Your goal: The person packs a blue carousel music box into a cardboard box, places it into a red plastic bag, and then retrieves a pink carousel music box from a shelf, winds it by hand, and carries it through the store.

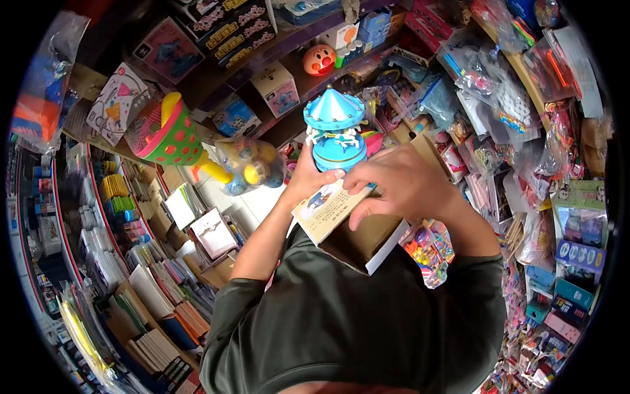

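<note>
Carousel: here it is, the blue toy carousel (336,134), upright in the middle of the view, pointed roof over small white horses and a round blue base.
Left hand: the left hand (310,176) is grasping the carousel by its base, thumb along the lower edge, the other fingers mostly hidden behind it.
Carton: just below, an open carton (384,244) tips its brown inside into view, its printed panel (325,209) facing up, close beneath the carousel's base.
Right hand: over at the carton, the right hand (403,180) has its fingers bent over the printed panel, thumb spread towards the opening; pinching or merely touching, I cannot tell.
Shirt: the person's dark shirt (341,322) fills the space right behind the carton.
Packet: a bright, many-coloured packet (428,253) shows just beside the carton, near the right forearm.
Shelf: beyond the carousel, a round red-and-peach face toy (319,60) and a small picture box (275,88) sit on the shelf (239,79).
Left flank: a green, pink-dotted cone toy (172,141) with a yellow handle, a clear bag (252,164) beside it, and rows of notebooks (157,289) lower down.
Right flank: plastic-wrapped goods (492,92), crammed together.
</note>
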The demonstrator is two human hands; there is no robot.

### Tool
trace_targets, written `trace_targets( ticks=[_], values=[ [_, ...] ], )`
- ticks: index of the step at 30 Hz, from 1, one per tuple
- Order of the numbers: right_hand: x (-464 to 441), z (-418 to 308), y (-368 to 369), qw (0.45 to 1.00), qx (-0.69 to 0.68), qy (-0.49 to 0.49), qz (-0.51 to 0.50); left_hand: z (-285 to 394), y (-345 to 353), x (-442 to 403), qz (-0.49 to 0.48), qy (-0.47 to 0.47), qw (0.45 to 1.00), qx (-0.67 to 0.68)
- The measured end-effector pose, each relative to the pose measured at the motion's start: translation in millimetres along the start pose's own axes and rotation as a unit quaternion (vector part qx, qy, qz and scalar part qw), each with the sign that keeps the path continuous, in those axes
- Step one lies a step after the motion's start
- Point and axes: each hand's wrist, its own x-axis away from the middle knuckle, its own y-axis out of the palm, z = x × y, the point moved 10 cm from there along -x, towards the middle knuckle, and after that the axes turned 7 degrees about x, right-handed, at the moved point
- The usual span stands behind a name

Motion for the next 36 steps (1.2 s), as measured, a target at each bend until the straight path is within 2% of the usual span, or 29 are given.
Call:
trace_targets(
  ticks=[2,4,7,8,10,11,12,14,16,18,20,21,24,25,28,30,31,33,34,36],
  values=[
    [-6.2,13.6,18.3,0.987,-0.087,0.067,-0.118,1.3,1.4,1.9,-0.003,0.000,1.000,0.005],
    [-11.3,14.7,25.2,0.982,-0.076,0.090,-0.147,1.6,-2.3,1.7,-0.004,0.012,1.000,-0.006],
    [-16.4,-7.6,-2.0,0.998,0.022,-0.013,0.054,-2.4,-12.5,2.4,-0.001,0.018,0.999,0.028],
    [-10.2,-17.7,-9.9,0.990,0.037,-0.049,0.123,-4.1,-16.2,2.3,0.008,0.017,0.999,0.040],
    [21.6,-53.8,-35.2,0.948,0.192,-0.116,0.227,-7.9,-23.1,2.9,0.030,0.018,0.997,0.064],
    [16.8,-47.3,-27.0,0.991,0.073,-0.078,0.082,-14.0,-29.0,3.5,0.044,0.016,0.997,0.058],
    [19.4,-51.9,-24.6,0.991,0.073,-0.082,0.078,-13.2,-30.7,4.0,0.048,0.019,0.997,0.061],
    [24.0,-43.8,12.1,0.994,0.067,-0.028,-0.086,-14.7,-33.0,3.6,0.061,0.008,0.997,0.050],
    [30.8,-41.5,12.4,0.992,0.063,-0.035,-0.101,-18.9,-33.8,1.0,0.050,0.006,0.997,0.056],
    [37.0,-40.7,18.7,0.978,-0.040,-0.005,-0.205,-16.2,-31.6,0.5,0.043,0.006,0.997,0.061],
    [45.6,-43.6,18.6,0.973,-0.081,-0.006,-0.214,-5.7,-23.2,1.3,0.018,0.008,0.997,0.073],
    [49.4,-46.2,20.7,0.968,-0.123,-0.006,-0.219,-6.5,-25.9,-2.5,0.005,0.007,1.000,0.018],
    [55.8,-44.4,31.0,0.958,-0.158,0.016,-0.240,-2.1,-23.6,-4.1,-0.020,0.024,0.998,0.045],
    [62.6,-44.5,36.9,0.957,-0.130,0.016,-0.260,3.3,-22.8,-5.3,-0.017,0.031,0.998,0.048],
    [51.0,-62.4,0.9,0.954,-0.140,0.025,-0.262,11.3,-16.9,-2.4,-0.035,0.023,0.998,0.040],
    [21.2,-74.2,-59.4,0.965,-0.174,-0.063,-0.187,8.4,-13.7,-3.9,-0.036,0.017,0.998,0.045],
    [0.7,-59.5,-82.9,0.988,-0.065,0.029,-0.138,6.9,-11.0,-4.2,-0.042,0.023,0.998,0.044],
    [-45.1,-24.1,-101.2,0.991,0.059,0.111,-0.041,3.7,-4.2,-6.2,-0.068,0.039,0.996,0.047],
    [-73.5,0.7,-94.1,0.992,0.076,0.099,0.002,1.7,-1.8,-9.2,-0.076,0.039,0.995,0.041],
    [-95.4,47.9,-43.3,0.982,0.149,0.047,-0.105,3.1,4.1,-9.9,-0.096,0.058,0.992,0.052]
  ],
)
